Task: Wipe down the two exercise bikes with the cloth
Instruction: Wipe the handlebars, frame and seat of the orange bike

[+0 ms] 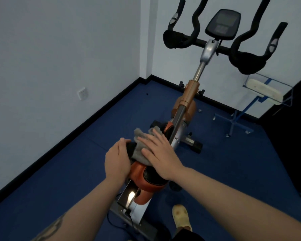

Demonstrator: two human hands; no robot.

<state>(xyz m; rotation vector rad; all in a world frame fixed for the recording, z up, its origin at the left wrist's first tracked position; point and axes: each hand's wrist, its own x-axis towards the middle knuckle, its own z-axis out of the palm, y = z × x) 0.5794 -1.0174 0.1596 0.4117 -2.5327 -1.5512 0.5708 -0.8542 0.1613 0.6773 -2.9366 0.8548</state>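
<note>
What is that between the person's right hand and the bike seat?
A grey cloth lies there: in the head view the right hand presses it flat onto the orange-and-black seat, while the left hand grips the seat's side.

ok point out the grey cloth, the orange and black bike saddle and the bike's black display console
grey cloth (140, 136): head view, on its rumpled upper part, above the right hand.
orange and black bike saddle (140, 173): head view, on the orange side panel between the hands.
black display console (222, 23): head view, on the screen face.

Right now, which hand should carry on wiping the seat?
Right. The right hand lies flat on the cloth over the seat; the left hand only grips the seat's side.
</note>
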